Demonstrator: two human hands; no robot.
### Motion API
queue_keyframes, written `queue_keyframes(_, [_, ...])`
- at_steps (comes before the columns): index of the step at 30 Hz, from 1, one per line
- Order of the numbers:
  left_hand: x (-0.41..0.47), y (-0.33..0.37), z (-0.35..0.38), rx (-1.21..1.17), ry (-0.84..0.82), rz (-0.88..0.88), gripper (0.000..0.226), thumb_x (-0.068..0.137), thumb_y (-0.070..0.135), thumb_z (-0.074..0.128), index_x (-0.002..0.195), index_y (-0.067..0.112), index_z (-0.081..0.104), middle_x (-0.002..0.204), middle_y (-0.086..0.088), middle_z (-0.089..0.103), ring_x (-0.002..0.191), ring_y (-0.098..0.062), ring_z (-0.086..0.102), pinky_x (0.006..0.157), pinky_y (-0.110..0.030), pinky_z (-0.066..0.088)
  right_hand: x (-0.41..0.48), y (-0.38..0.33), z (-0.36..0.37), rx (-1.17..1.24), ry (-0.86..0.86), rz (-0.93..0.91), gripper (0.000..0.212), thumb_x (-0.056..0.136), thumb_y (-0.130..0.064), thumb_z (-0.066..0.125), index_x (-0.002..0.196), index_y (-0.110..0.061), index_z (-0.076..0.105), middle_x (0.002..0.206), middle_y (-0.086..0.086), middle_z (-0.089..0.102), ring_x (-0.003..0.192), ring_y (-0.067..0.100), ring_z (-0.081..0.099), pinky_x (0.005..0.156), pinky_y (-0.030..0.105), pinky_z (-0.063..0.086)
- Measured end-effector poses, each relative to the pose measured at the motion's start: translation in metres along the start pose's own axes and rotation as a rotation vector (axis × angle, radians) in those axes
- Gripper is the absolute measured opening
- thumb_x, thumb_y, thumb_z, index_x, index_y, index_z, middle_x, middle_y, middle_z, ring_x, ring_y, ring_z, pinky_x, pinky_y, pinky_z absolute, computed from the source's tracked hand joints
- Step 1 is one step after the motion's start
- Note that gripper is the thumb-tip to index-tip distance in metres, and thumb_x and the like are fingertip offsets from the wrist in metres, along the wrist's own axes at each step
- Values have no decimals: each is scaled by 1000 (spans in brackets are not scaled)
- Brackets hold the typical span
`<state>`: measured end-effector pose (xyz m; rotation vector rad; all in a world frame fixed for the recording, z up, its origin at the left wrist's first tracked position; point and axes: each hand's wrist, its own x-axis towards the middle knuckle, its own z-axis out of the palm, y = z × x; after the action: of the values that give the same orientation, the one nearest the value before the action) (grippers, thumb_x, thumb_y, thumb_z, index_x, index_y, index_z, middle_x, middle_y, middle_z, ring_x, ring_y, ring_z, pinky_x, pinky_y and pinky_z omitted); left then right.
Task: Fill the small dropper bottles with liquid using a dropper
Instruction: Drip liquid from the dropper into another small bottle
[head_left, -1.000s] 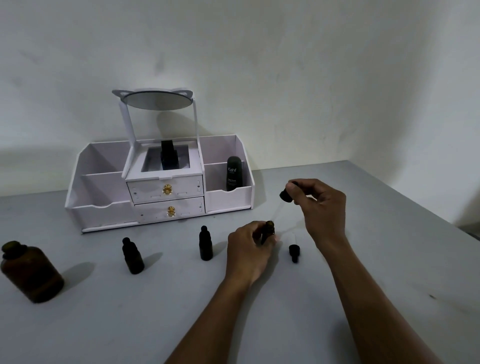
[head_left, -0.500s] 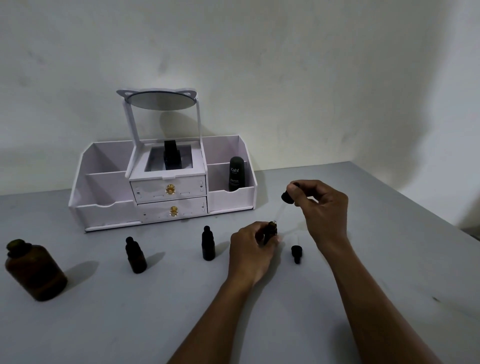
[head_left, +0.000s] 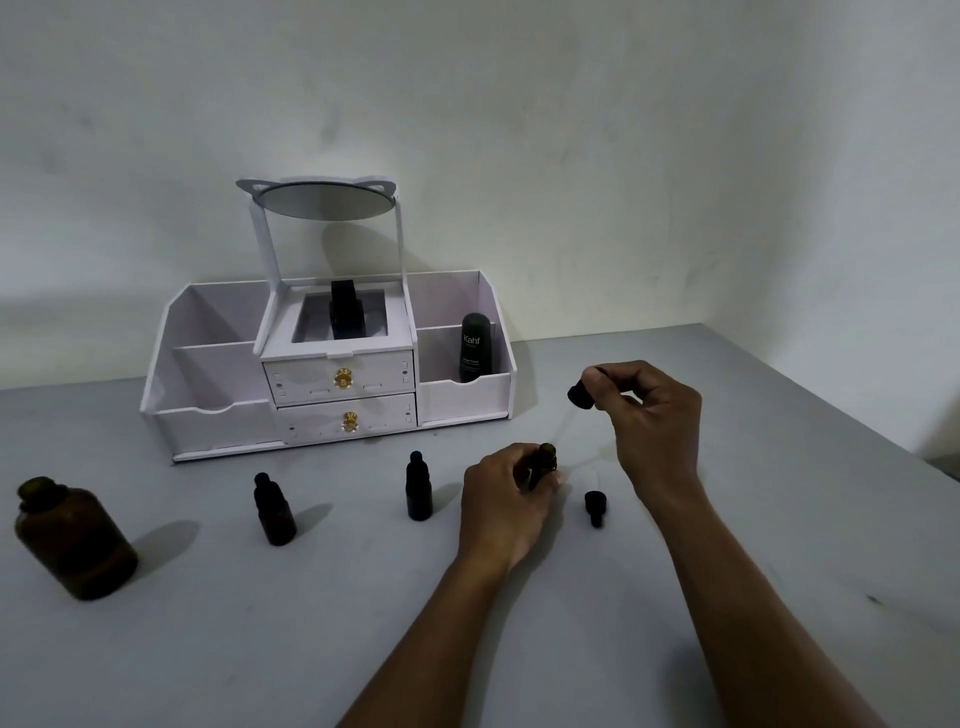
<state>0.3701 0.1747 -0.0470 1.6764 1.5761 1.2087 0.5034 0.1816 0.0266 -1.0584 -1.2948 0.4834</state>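
Note:
My left hand (head_left: 506, 499) grips a small open amber dropper bottle (head_left: 545, 460) standing on the grey table (head_left: 260, 623). My right hand (head_left: 649, 415) pinches the black bulb of a dropper (head_left: 579, 396); its clear glass tube slants down-left toward the bottle's mouth. A loose dropper cap (head_left: 595, 506) lies on the table just right of the held bottle. Two capped small dark bottles stand to the left, one (head_left: 418, 487) near my left hand and one (head_left: 274, 512) farther left. A large open amber bottle (head_left: 72, 538) sits at the far left.
A white organizer (head_left: 208, 415) with two drawers and a tilted mirror stands at the back against the wall, holding a black Kahf tube (head_left: 475, 345) and a black object in its middle. The table's right edge runs diagonally at the far right.
Both hands and the dropper hold almost the same pose. Only the camera view has shifted slightly.

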Motion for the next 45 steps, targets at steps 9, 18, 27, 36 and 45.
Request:
queue_keyframes(9, [-1,-1,-1,2,-9,-8,38,82,35,73,118,26,67,113,12,69,88,7,57,79,0,36,-5,-2,5,54,3,-9,5,86,-10,76,88,-6,75,77,6,76,73,13,75,72,25,59])
queue_keyframes(18, [-22,6,-18,-18,-102,-115,67,82,34,73,142,26,43,140,7,52,123,-7,50,103,-19,37,-2,-42,3,199,125,-80,7,87,-12,75,89,-19,76,78,1,76,78,20,76,77,34,60])
queue_keyframes(27, [-104,-14,-99,18,-102,-227,58,72,52,67,127,39,54,128,25,51,113,1,50,103,-22,41,-33,-112,70,391,-81,-103,8,85,-19,77,87,-26,77,81,-2,78,79,23,75,75,34,60])
queue_keyframes(36, [-153,-66,-228,-4,259,-304,26,78,36,77,102,31,68,99,21,66,90,5,62,76,0,43,-88,-163,175,396,-355,-137,13,84,-16,78,88,-29,74,83,-5,77,79,20,76,76,37,63])
queue_keyframes(45, [-147,-101,-299,-170,715,-321,40,74,24,82,107,34,61,94,20,63,88,2,61,65,-6,45,-112,-175,246,340,-471,-154,14,85,-18,78,86,-31,74,83,-9,76,79,16,74,73,41,63])
